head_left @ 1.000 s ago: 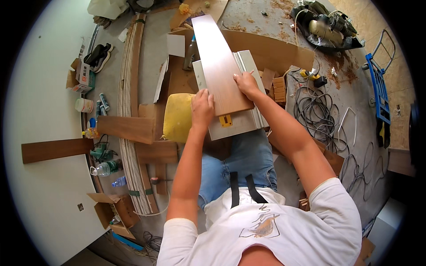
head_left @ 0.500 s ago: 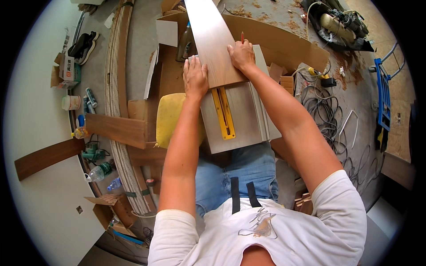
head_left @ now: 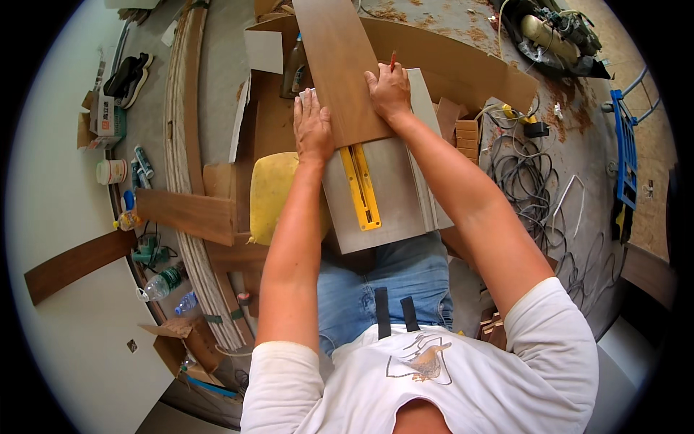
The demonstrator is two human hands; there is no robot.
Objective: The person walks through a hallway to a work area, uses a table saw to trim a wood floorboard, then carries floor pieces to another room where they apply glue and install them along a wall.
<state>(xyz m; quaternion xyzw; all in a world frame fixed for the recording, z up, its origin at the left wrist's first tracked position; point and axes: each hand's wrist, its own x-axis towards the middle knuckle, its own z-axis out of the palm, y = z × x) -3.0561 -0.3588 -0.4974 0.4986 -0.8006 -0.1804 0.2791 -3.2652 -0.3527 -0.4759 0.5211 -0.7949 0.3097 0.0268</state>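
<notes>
A brown wooden plank (head_left: 343, 79) lies lengthwise on a grey metal saw table (head_left: 347, 220), its near end across the far part of a yellow slotted insert (head_left: 363, 195). My left hand (head_left: 313, 134) rests with outstretched fingers along the plank's left edge, its thumb side against the wood. On the opposite edge, my right hand (head_left: 389, 92) bears on the plank with bent fingers. A red pencil (head_left: 392, 61) sticks up from between those fingers. The right fingertips are partly hidden. No blade can be made out in the slot.
Cardboard (head_left: 448, 58) surrounds the table's far side, with a bottle (head_left: 293, 69) beside it. A yellow cushion-like object (head_left: 275, 195) sits left, near another plank (head_left: 184, 215). Coiled cables (head_left: 517, 173) and small wooden blocks (head_left: 467, 137) lie right; a compressor (head_left: 549, 36) stands far right.
The plank's glare has gone, and its brown grain now shows. The whole view has shifted slightly; both hands keep their places on the plank.
</notes>
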